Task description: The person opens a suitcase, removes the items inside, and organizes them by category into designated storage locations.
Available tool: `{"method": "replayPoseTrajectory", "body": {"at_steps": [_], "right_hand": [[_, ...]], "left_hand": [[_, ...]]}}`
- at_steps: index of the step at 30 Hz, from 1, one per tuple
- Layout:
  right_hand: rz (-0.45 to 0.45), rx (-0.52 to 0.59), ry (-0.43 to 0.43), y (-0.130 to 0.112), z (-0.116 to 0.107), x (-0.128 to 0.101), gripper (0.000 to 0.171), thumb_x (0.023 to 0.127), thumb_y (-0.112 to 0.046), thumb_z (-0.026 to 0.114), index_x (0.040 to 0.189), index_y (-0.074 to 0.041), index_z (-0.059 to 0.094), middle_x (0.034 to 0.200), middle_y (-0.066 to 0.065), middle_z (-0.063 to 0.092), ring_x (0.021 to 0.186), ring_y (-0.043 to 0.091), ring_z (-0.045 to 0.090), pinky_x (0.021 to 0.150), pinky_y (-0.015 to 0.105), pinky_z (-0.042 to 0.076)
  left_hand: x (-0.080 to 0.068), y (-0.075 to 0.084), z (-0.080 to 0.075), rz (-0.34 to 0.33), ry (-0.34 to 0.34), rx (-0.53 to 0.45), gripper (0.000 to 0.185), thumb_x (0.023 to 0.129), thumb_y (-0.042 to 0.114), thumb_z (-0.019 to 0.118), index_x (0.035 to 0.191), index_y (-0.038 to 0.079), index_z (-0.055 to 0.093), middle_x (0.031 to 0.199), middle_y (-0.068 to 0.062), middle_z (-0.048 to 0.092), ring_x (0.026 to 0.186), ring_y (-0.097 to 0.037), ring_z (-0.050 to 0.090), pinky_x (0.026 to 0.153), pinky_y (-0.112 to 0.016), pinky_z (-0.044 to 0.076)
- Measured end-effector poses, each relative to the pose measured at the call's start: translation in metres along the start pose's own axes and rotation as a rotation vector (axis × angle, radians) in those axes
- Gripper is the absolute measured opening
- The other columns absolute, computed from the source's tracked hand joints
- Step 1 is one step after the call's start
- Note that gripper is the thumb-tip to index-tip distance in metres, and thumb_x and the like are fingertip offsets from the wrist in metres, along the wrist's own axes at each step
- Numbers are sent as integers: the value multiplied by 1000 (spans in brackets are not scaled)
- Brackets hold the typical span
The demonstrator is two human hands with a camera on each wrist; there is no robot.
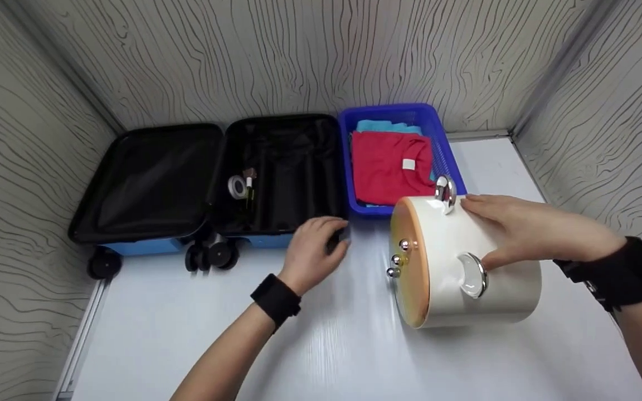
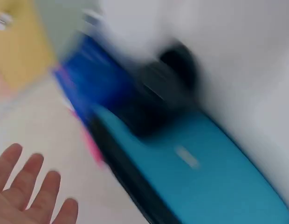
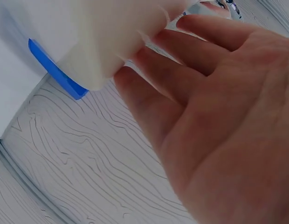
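Note:
On the white table lies a white drum-shaped container [image 1: 482, 234] with an orange rim, a yellowish translucent front, small chrome knobs and chrome-edged handles. My right hand [image 1: 538, 228] rests on its curved side, thumb beside the lower handle, fingers spread towards the upper one. In the right wrist view the fingers of that hand [image 3: 219, 98] are fairly straight against the white surface. My left hand [image 1: 315, 250] is loosely bent near the front right corner of the open suitcase [image 1: 293, 189], holding nothing. Its fingers show relaxed in the left wrist view, where the blue suitcase shell [image 2: 209, 163] is blurred.
A small round white-rimmed item [image 1: 237, 187] and a slim tube [image 1: 249, 192] lie in the suitcase's right half. Behind the container stands a blue basket [image 1: 449, 150] holding a folded red garment [image 1: 388, 167] and light-blue cloth [image 1: 388, 127]. Patterned walls enclose the table.

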State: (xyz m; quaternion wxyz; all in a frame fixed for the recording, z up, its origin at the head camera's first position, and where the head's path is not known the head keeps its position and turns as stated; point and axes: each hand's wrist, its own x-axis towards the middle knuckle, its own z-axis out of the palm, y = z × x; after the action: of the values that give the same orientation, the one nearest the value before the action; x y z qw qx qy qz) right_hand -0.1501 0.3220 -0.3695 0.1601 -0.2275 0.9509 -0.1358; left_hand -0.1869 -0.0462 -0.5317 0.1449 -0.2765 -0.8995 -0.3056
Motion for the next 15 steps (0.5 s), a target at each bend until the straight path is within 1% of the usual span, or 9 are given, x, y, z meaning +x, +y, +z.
{"method": "replayPoseTrajectory", "body": {"at_steps": [2, 4, 7, 10, 15], "right_hand": [[2, -28, -5, -3, -1, 2, 108, 71, -49, 90, 153, 4, 42, 151, 27, 46, 140, 44, 43, 111, 59, 37], [4, -48, -8, -5, -2, 3, 106, 71, -47, 90, 152, 3, 43, 150, 27, 48, 139, 44, 44, 111, 58, 38], [7, -59, -6, -6, -2, 3, 105, 71, -46, 90, 152, 2, 45, 150, 25, 48, 138, 42, 46, 110, 58, 39], [15, -56, -5, -6, -1, 3, 105, 71, -47, 89, 152, 1, 45, 151, 24, 48, 138, 42, 46, 109, 58, 40], [15, -53, -5, -5, -1, 3, 103, 72, -49, 89, 151, 1, 47, 151, 24, 48, 137, 43, 46, 109, 58, 41]], "left_hand": [[4, 23, 5, 16, -36, -82, 35, 100, 36, 67, 129, 15, 70, 125, 1, 69, 119, -18, 61, 104, -38, 46], [7, 41, 9, 13, -76, -161, 38, 100, 38, 67, 130, 15, 69, 124, 2, 69, 118, -14, 62, 102, -34, 48], [12, 61, 15, -2, -122, -248, 43, 99, 42, 67, 131, 14, 68, 124, 3, 69, 116, -10, 62, 99, -29, 50], [15, 72, 20, -7, -135, -298, 42, 98, 44, 70, 129, 16, 70, 120, 6, 70, 111, -7, 62, 94, -24, 50], [20, 80, 28, -22, -126, -333, 33, 96, 40, 73, 122, 20, 73, 110, 11, 70, 102, -1, 61, 88, -19, 48]]}}
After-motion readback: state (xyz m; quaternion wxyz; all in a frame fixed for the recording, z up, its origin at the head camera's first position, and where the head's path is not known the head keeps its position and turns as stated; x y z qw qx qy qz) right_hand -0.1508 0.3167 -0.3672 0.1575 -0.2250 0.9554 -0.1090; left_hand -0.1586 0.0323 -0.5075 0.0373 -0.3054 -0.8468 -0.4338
